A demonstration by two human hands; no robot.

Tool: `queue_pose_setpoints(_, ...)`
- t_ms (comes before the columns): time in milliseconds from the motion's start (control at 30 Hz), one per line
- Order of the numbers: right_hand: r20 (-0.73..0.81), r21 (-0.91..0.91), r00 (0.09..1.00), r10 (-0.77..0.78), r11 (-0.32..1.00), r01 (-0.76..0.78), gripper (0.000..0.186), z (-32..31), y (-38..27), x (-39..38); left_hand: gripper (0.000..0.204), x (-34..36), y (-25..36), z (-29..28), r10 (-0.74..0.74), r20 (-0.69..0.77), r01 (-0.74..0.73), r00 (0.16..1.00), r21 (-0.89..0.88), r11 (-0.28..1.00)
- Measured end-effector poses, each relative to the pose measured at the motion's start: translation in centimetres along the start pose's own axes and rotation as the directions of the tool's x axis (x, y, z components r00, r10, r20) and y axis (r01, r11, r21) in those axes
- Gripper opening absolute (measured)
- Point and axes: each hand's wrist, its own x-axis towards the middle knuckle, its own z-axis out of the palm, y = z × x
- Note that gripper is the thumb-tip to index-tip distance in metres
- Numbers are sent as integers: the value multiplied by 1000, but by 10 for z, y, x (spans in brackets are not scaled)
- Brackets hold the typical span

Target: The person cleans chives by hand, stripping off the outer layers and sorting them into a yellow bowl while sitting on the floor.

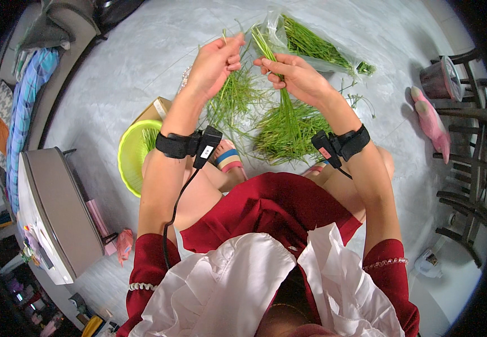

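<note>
My right hand (299,78) is closed around a small bunch of long thin green stalks (286,104), which look like chives. Their pale ends point up and away, and the leafy ends hang toward a heap of the same stalks (285,137) on the floor. To the left of that bunch, my left hand (214,64) is raised with its fingers curled together. Its fingertips are slightly blurred, and whatever they may pinch cannot be made out. Loose, thinner green bits (235,98) lie scattered below and beside this hand.
Beyond my right hand lies a clear plastic bag (277,31) with more stalks (313,42). A lime-green basin (128,160) holding some greens stands by my left knee, next to a cardboard box (152,110). At right are a pink plush toy (431,123), a bucket (440,81) and dark chairs (468,115).
</note>
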Motion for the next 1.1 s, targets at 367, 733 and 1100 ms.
queue_pose_setpoints(367, 47, 13, 995, -90, 996, 89, 28, -2, 3, -1, 16, -5, -4, 23, 70, -147, -13, 987, 356, 934)
queue_pose_setpoints(733, -1, -9, 989, -146, 989, 146, 24, -3, 0, -1, 19, -3, 12, 16, 118, -165, -86, 979, 190, 978)
queue_pose_setpoints(1100, -33, 15, 993, -114, 993, 115, 26, 0, 0, -1, 26, -1, 7, 12, 55, -173, -17, 983, 215, 976)
